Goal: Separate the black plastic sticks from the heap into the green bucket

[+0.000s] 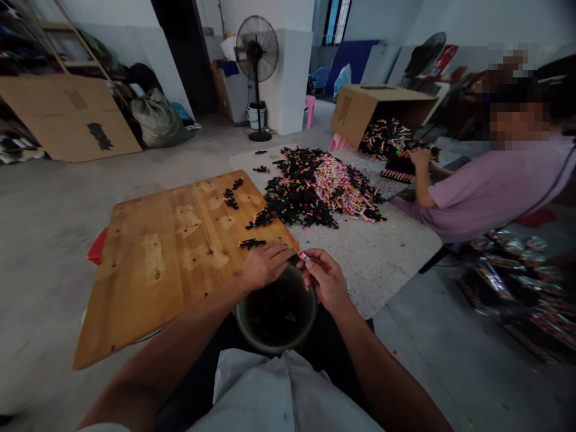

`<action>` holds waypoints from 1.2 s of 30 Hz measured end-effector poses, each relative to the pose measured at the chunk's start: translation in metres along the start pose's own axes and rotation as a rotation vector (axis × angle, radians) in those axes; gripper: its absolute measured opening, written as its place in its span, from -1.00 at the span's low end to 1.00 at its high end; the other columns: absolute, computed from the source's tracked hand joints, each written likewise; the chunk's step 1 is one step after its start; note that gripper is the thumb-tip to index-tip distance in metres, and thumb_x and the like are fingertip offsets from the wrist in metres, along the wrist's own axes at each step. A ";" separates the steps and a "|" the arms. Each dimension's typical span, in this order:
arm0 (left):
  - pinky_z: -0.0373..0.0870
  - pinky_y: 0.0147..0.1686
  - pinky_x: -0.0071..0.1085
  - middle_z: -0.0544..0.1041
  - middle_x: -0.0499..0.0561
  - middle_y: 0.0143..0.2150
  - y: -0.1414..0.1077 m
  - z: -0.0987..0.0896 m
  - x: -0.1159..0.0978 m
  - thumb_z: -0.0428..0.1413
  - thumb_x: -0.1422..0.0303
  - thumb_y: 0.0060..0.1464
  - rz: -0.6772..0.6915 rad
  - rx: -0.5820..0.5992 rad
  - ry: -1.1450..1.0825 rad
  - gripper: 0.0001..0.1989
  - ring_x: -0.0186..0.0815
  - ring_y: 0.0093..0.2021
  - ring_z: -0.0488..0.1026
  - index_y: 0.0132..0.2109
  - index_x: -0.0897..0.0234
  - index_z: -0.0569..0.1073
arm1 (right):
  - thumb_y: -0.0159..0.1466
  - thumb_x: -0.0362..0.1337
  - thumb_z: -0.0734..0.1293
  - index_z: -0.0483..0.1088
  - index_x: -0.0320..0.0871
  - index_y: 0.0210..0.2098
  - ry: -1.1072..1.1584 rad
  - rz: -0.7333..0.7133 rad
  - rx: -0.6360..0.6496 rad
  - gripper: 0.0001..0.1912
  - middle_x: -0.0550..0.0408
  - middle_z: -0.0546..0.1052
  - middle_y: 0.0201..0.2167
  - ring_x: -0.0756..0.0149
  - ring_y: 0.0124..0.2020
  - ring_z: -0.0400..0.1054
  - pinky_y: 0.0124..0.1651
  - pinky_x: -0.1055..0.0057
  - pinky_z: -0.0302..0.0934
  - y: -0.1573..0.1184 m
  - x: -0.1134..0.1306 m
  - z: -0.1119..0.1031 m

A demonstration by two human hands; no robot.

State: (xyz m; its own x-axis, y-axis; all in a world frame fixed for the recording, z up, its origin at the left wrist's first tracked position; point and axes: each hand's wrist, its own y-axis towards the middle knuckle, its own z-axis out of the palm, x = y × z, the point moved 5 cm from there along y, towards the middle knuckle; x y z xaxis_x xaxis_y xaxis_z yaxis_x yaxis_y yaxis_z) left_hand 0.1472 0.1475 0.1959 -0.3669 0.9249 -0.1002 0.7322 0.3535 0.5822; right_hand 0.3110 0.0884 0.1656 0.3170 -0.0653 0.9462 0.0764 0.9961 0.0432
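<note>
My right hand (329, 281) pinches a small pink-and-white printed tube (303, 257) between thumb and fingers. Close beside it, my left hand (267, 265) is bent with its fingers together, their tips near the tube's far end; what they grip is hidden beneath them. Both hands are above the rim of a dark round bucket (245, 333) between my legs, with a few small bits dimly visible inside. Just beyond my left hand, a small black toy gun (252, 243) with coloured tips lies on the wooden board (171, 252).
Several more black toy guns (231, 198) lie on the board. A large heap of black toys (292, 192) and pink tubes (342, 186) covers part of the speckled table (373, 264). At right a co-worker (490, 180) handles pieces beside a tipped cardboard box (355, 114).
</note>
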 end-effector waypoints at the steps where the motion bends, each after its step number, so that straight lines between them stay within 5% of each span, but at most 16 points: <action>1: 0.54 -0.02 -0.24 0.63 0.17 0.00 0.002 -0.004 -0.004 0.01 0.31 0.42 0.008 -0.032 0.008 -0.70 -0.19 -0.03 0.58 0.15 0.29 0.50 | 0.30 -0.04 0.45 0.44 -0.04 -0.06 -0.012 -0.008 0.000 -0.69 0.13 0.58 -0.29 0.45 -0.60 0.29 -0.56 0.45 0.21 -0.002 0.003 0.001; 12: 0.51 0.04 -0.14 0.60 0.21 0.05 0.003 -0.005 -0.009 0.01 0.14 0.43 0.048 0.025 0.071 -0.60 -0.12 0.03 0.53 0.21 0.25 0.50 | 0.37 0.00 0.38 0.48 -0.02 -0.04 -0.323 -0.139 -0.073 -0.72 0.13 0.54 -0.40 0.37 -0.55 0.31 -0.49 0.40 0.26 -0.013 0.011 -0.005; 24: 0.46 0.11 -0.15 0.60 0.19 0.03 0.005 -0.008 -0.009 -0.01 0.13 0.44 0.088 0.146 0.028 -0.61 -0.11 0.08 0.50 0.18 0.24 0.53 | 0.44 -0.21 0.27 0.54 0.02 0.07 -0.713 -0.323 0.011 -0.71 -0.01 0.62 -0.07 0.19 -0.16 0.54 -0.07 0.25 0.47 -0.015 0.016 -0.016; 32: 0.47 0.08 -0.17 0.62 0.15 0.01 0.005 -0.008 -0.012 0.01 0.15 0.43 0.101 0.146 0.037 -0.62 -0.11 0.03 0.51 0.14 0.28 0.55 | 0.44 -0.27 0.27 0.56 0.05 0.05 -0.786 -0.390 0.079 -0.72 0.00 0.63 -0.05 0.15 -0.08 0.55 0.04 0.19 0.46 -0.017 0.019 -0.014; 36: 0.46 0.10 -0.14 0.61 0.16 0.02 0.004 -0.004 -0.011 0.01 0.15 0.43 0.057 0.166 -0.024 -0.63 -0.11 0.07 0.51 0.15 0.26 0.54 | 0.42 -0.25 0.32 0.59 0.03 0.02 -0.705 -0.348 0.143 -0.74 0.01 0.65 -0.11 0.20 -0.20 0.57 -0.02 0.20 0.47 -0.016 0.020 -0.015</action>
State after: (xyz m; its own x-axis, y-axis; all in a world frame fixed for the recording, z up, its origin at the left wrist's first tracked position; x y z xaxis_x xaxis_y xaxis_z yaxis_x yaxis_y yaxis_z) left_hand 0.1519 0.1381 0.2028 -0.3099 0.9464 -0.0912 0.8369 0.3171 0.4461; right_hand 0.3303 0.0707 0.1789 -0.3793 -0.3686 0.8487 -0.0761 0.9266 0.3684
